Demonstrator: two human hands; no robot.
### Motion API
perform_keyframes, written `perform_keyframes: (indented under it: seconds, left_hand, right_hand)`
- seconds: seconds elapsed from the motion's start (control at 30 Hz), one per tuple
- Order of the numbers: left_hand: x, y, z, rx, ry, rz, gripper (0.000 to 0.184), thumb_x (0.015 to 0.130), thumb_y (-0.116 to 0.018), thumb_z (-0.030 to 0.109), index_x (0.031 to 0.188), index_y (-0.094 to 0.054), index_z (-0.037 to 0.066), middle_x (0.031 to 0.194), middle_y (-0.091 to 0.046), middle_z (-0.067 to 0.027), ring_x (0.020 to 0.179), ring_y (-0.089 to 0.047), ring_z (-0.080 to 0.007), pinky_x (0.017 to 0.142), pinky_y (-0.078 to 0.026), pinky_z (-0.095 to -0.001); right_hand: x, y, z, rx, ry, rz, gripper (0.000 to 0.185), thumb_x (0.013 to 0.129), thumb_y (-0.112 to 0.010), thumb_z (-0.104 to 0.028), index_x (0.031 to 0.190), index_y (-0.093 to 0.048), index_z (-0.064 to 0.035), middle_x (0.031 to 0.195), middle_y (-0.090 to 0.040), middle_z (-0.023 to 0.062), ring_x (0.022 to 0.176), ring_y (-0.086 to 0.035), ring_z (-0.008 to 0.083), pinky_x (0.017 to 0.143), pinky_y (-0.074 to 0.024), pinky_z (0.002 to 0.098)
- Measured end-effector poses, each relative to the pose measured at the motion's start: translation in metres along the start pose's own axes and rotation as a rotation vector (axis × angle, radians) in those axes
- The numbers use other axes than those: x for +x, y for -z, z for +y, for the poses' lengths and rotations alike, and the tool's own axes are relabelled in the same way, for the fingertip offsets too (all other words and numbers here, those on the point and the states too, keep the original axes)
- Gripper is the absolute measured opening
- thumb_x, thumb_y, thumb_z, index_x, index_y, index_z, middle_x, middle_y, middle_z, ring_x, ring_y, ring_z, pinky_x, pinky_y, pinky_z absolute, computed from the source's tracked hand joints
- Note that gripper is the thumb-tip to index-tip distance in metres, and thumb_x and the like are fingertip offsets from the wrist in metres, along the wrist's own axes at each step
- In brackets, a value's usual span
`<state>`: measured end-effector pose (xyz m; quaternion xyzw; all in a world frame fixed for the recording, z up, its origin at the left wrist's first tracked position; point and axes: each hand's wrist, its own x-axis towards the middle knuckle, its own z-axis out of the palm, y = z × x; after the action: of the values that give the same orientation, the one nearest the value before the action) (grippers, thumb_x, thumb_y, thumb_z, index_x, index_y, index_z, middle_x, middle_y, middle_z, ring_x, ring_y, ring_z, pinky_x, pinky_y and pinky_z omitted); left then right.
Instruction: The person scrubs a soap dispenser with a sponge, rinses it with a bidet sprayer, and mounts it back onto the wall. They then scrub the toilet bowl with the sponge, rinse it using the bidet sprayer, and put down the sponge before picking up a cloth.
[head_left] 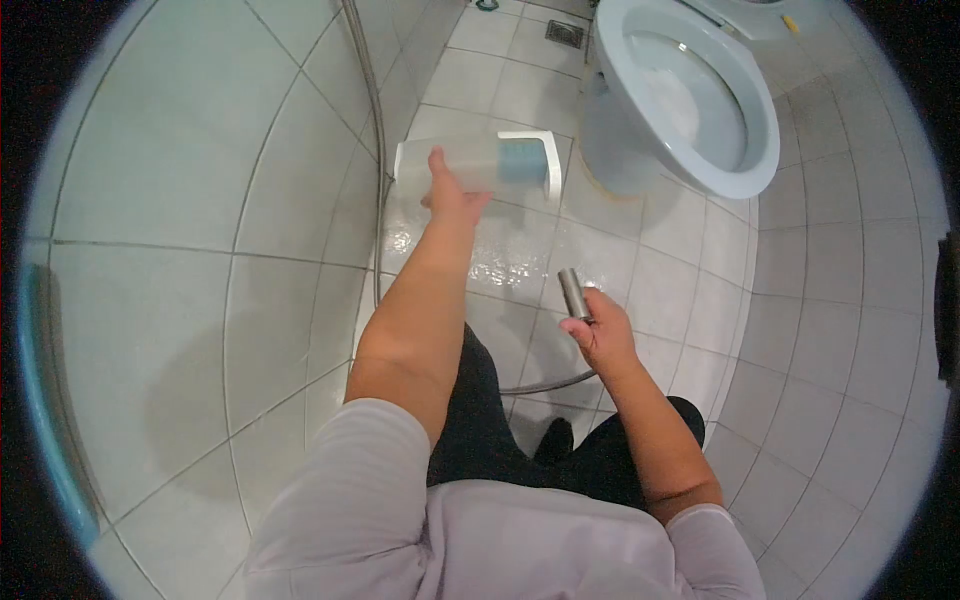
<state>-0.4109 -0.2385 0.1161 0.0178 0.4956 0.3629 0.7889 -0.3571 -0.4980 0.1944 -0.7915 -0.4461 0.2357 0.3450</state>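
Left hand (452, 195) reaches well forward and looks clamped on the near side of a whitish container (475, 160), thumb over the face, other fingers partly hidden; blur there, so exact grip hard to read. Container hangs sideways over the floor (590, 240), white end pieces, blue section toward the toilet. Right hand (607, 335) is wrapped around a metal sprayer (571, 290), barrel tilted up and away from the body; can't tell if water is running. For good handling: firm left-hand hold near the container's middle so neither end dips, since wet plastic would likely slip; sprayer angled at the container rather than at the arm or legs; slack left in the hose (550, 387), which curves below the right wrist, so it doesn't drag. Watch clearance: toilet (745, 183) near the blue end, tiled wall (150, 200) close to the other. Floor under the container glistens wet, so steady footing matters. Drain (564, 34) lies farther off, beside the toilet base.
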Motion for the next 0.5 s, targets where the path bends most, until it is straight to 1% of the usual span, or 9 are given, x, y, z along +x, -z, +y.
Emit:
perform_keyframes:
  seconds: [0.03,0.1,0.2,0.27,0.3,0.37,0.4,0.47,0.5]
  left_hand:
    - [0.004,0.000,-0.001,-0.027,-0.015,-0.014,0.100,0.064,-0.064,0.044,0.123,0.008,0.007,0.124,-0.026,-0.0170,0.105,-0.039,-0.0357,0.089,-0.031,-0.0498]
    - [0.005,-0.001,0.000,-0.058,-0.032,-0.030,0.102,0.064,-0.064,0.044,0.123,0.010,0.008,0.124,-0.026,-0.0169,0.105,-0.039,-0.0358,0.090,-0.028,-0.0504]
    - [0.000,-0.003,0.001,0.010,-0.048,0.044,0.100,0.065,-0.065,0.041,0.124,0.011,0.010,0.124,-0.026,-0.0165,0.105,-0.039,-0.0338,0.090,-0.030,-0.0497]
    - [-0.014,-0.013,-0.001,0.054,-0.174,0.145,0.101,0.066,-0.065,0.038,0.124,0.012,0.009,0.123,-0.027,-0.0160,0.105,-0.040,-0.0318,0.087,-0.033,-0.0486]
    - [-0.016,-0.014,-0.001,0.054,-0.175,0.145,0.101,0.066,-0.065,0.038,0.124,0.012,0.009,0.123,-0.027,-0.0160,0.105,-0.040,-0.0318,0.087,-0.033,-0.0486]
    - [-0.020,-0.015,0.000,0.126,-0.254,0.152,0.101,0.065,-0.067,0.032,0.125,0.010,0.007,0.122,-0.030,-0.0145,0.106,-0.040,-0.0290,0.084,-0.037,-0.0448]
    - [-0.021,-0.015,0.002,0.126,-0.255,0.153,0.101,0.065,-0.067,0.032,0.125,0.010,0.007,0.122,-0.030,-0.0145,0.106,-0.040,-0.0290,0.084,-0.037,-0.0448]
    - [-0.023,-0.015,0.002,0.142,-0.346,0.126,0.100,0.065,-0.069,0.025,0.124,0.009,0.004,0.119,-0.033,-0.0132,0.105,-0.039,-0.0273,0.082,-0.039,-0.0405]
    - [-0.029,-0.017,0.005,0.139,-0.344,0.125,0.100,0.065,-0.069,0.025,0.124,0.009,0.004,0.119,-0.033,-0.0132,0.105,-0.039,-0.0273,0.082,-0.039,-0.0405]
  right_hand:
    - [0.003,0.002,-0.003,0.031,-0.026,0.013,0.056,0.066,-0.052,-0.057,0.084,-0.050,-0.0038,0.070,-0.051,0.0152,0.067,-0.052,0.0322,0.059,-0.0409,0.0366]
    - [0.005,0.003,0.005,-0.017,-0.058,0.046,0.057,0.066,-0.052,-0.057,0.084,-0.050,-0.0036,0.069,-0.051,0.0146,0.066,-0.052,0.0319,0.058,-0.0407,0.0363]
    - [0.005,0.000,-0.006,-0.015,-0.042,0.039,0.055,0.067,-0.053,-0.055,0.083,-0.050,-0.0034,0.068,-0.051,0.0141,0.065,-0.052,0.0316,0.056,-0.0404,0.0360]
    - [0.004,-0.006,-0.011,-0.052,-0.051,-0.044,0.051,0.067,-0.055,-0.052,0.082,-0.050,-0.0034,0.067,-0.051,0.0146,0.064,-0.052,0.0322,0.055,-0.0403,0.0365]
    - [0.004,-0.008,-0.012,-0.053,-0.051,-0.044,0.051,0.067,-0.055,-0.052,0.082,-0.050,-0.0034,0.067,-0.051,0.0146,0.064,-0.052,0.0322,0.055,-0.0403,0.0365]
    - [0.006,-0.014,-0.010,-0.091,-0.109,0.027,0.048,0.067,-0.058,-0.048,0.080,-0.049,-0.0030,0.066,-0.052,0.0149,0.064,-0.052,0.0329,0.056,-0.0401,0.0372]
    - [0.009,-0.015,-0.008,-0.090,-0.109,0.025,0.048,0.067,-0.058,-0.048,0.080,-0.049,-0.0030,0.066,-0.052,0.0149,0.064,-0.052,0.0329,0.056,-0.0401,0.0372]
    - [0.014,-0.016,-0.004,-0.110,-0.226,0.000,0.045,0.066,-0.060,-0.045,0.080,-0.049,-0.0030,0.067,-0.053,0.0155,0.065,-0.052,0.0337,0.056,-0.0403,0.0380]
    - [0.012,-0.018,-0.005,-0.113,-0.226,0.000,0.045,0.066,-0.060,-0.045,0.080,-0.049,-0.0030,0.067,-0.053,0.0155,0.065,-0.052,0.0337,0.056,-0.0403,0.0380]
